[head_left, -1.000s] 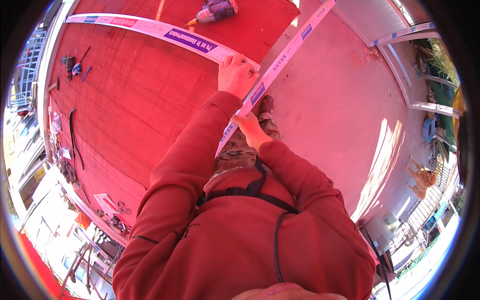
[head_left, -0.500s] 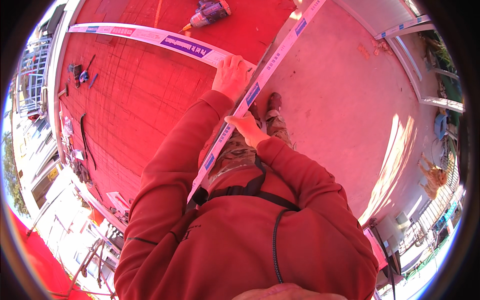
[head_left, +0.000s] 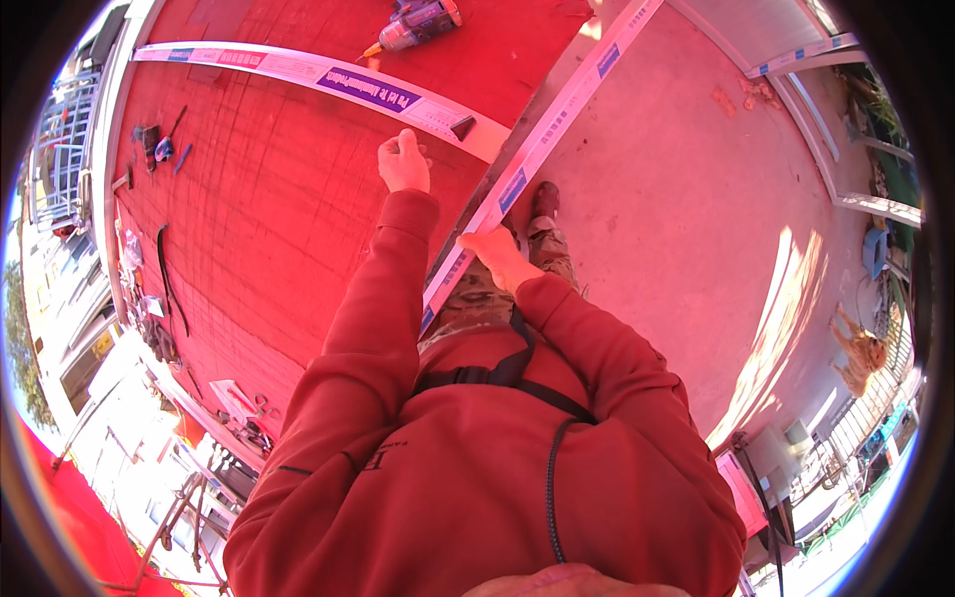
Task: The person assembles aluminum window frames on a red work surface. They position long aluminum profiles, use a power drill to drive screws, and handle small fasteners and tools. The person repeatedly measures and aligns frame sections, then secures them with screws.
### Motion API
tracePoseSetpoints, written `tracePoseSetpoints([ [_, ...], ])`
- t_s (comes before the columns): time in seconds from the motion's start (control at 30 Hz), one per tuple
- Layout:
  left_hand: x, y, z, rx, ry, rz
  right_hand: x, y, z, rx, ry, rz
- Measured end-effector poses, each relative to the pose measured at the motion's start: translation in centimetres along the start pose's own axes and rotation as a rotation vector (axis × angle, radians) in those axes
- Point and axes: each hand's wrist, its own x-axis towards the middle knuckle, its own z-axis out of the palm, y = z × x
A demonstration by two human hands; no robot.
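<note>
A long, straight profile [head_left: 538,144], wrapped in white film with blue labels, slants from near my waist to the top of the view. My right hand [head_left: 500,256] is closed around its lower part, thumb on top. A second film-covered profile [head_left: 288,68] lies across the red surface, its right end meeting the slanting one. Near that end sits a small dark triangular piece [head_left: 463,127]. My left hand [head_left: 405,162] hovers just below the second profile, apart from it, with curled fingers; whatever they may hold is hidden.
A cordless drill [head_left: 420,25] lies on the red work surface [head_left: 269,189] beyond the second profile. Small tools [head_left: 157,149] and a dark curved strip [head_left: 169,284] rest toward the left. On the right, a dog [head_left: 861,353] is near a railing.
My left hand has come off the joint of the two profiles and drawn back left, uncovering the dark triangular piece. The slanting profile has shifted slightly up and right, my right hand still on it.
</note>
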Motion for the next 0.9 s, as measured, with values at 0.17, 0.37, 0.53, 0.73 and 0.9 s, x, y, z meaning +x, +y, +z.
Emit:
tracePoseSetpoints([
  [0.17, -5.9, 5.0, 2.8, -0.214, -0.465, -0.426, 0.2, 0.2, 0.1, 0.021, -0.02, 0.004],
  [0.37, -5.2, 4.6, 1.4, -0.158, -0.514, -0.321, -0.5, -0.4, 0.0, 0.061, -0.064, -0.016],
  [0.53, -5.9, 6.1, -2.3, -0.188, -0.618, -0.309, -0.6, -0.6, 0.2, 0.056, -0.101, -0.044],
  [0.73, -5.7, 5.8, -6.3, -0.115, -0.721, -0.306, -1.3, -2.1, 0.9, 0.058, -0.157, -0.039],
  [0.9, -5.7, 4.9, -6.4, -0.108, -0.727, -0.305, -1.4, -2.2, 0.9, 0.054, -0.156, -0.019],
])
